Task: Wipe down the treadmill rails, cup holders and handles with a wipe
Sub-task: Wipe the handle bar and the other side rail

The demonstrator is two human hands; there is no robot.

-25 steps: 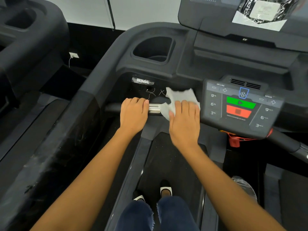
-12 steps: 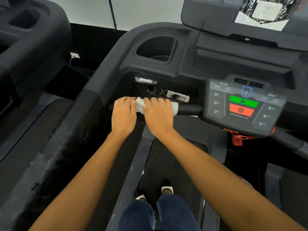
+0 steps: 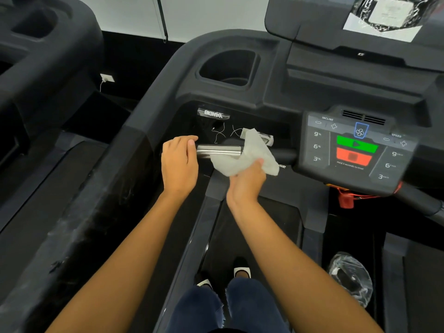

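Your right hand [image 3: 247,186] sits just below the middle of the frame, thumb and fingers pinching the wipe [image 3: 245,155]. The crumpled white sheet fans upward from that grip and drapes over the right end of the silver part of the handle [image 3: 218,151], touching it. Your left hand [image 3: 179,164] is just left of the silver part, fingers curled over the handle's dark end. It is apart from the wipe, with bare metal showing between the two. The stretch of handle under your left palm is hidden, so you cannot tell how tightly it is clasped. Most of your right fingers are lost behind the wipe, which also covers part of a small label behind the handle. The cup holder [image 3: 228,68], above centre, is too dark inside to make out its bottom. The panel [image 3: 355,150] at right is smeared toward its right edge. The rail [image 3: 96,188] runs down the left side of the frame. The bag [image 3: 350,277] at lower right holds something dark you cannot identify.
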